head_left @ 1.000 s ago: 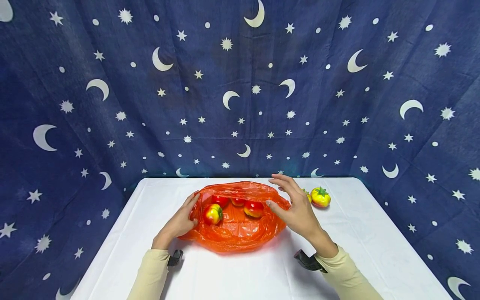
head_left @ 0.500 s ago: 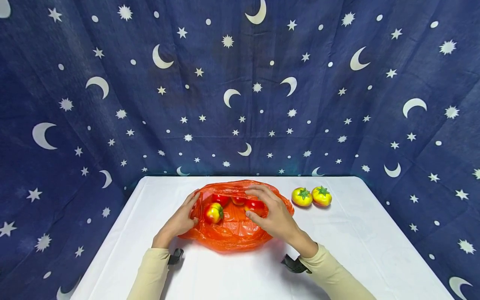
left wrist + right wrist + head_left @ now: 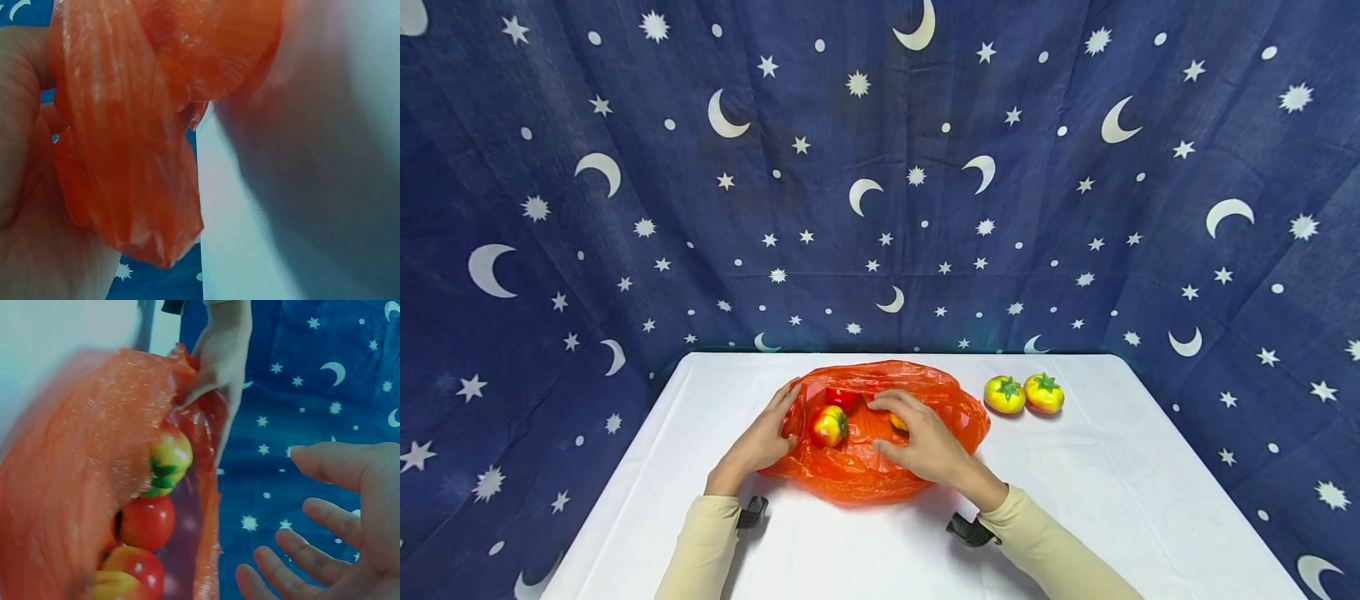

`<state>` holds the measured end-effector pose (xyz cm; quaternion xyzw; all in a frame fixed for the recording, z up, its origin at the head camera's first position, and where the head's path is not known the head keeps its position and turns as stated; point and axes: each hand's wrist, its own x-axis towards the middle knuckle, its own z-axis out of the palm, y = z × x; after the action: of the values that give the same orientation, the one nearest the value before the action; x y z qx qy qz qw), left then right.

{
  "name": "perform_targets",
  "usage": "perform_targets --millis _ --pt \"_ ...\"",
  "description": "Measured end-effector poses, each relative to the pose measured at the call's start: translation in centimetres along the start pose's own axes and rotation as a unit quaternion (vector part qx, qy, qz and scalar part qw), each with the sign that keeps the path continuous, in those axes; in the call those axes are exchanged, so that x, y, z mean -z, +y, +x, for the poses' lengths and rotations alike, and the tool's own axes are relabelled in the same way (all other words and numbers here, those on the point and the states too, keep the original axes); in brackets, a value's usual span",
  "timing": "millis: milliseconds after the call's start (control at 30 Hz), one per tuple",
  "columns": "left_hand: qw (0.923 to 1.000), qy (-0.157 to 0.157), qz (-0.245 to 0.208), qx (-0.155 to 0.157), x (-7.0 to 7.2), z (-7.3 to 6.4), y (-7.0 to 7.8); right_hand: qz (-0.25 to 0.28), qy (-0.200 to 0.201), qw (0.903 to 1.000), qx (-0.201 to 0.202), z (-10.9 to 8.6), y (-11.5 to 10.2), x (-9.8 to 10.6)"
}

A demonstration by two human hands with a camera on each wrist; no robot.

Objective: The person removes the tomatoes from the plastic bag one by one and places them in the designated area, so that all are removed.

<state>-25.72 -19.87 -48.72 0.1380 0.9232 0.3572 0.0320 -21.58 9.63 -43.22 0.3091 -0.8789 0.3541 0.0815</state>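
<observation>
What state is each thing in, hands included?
Red bag: mouth open, fruit inside
Red-yellow leafy fruit: in the bag, on its side
Red fruit next to it: in the bag
Yellow fruit nearer the bag: outside it, on the table
Other yellow fruit: outside too
Left hand: holding the bag's rim
Right hand: empty, fingers apart

The head view looks forward and down, the bag (image 3: pixel 865 467) at six o'clock; both wrist views share that bag up close, the right one facing the left hand (image 3: pixel 220 372) at twelve.
</observation>
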Motion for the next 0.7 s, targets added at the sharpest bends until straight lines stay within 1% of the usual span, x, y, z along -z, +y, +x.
perform_targets --millis 100,233,400,533,700 --pt "1.0000 0.000 0.001 0.003 0.0 0.0 0.0 -0.004 -0.017 0.9998 -0.011 0.2 0.3 -0.6" --pt "1.0000 0.000 -0.003 0.002 0.0 0.1 -0.1 0.003 -0.027 0.9995 -0.018 0.6 0.7 -1.5" --pt "1.0000 0.001 -0.005 0.004 0.1 0.1 -0.1 0.014 -0.032 0.9988 -0.035 1.2 1.0 -2.8" --pt "1.0000 0.001 -0.002 0.007 0.1 0.0 -0.1 0.034 -0.036 0.9973 -0.054 1.7 1.4 -4.0" --pt "0.9998 -0.002 -0.007 0.020 0.0 0.0 -0.1 0.052 -0.034 0.9955 -0.071 2.5 1.9 -5.3"
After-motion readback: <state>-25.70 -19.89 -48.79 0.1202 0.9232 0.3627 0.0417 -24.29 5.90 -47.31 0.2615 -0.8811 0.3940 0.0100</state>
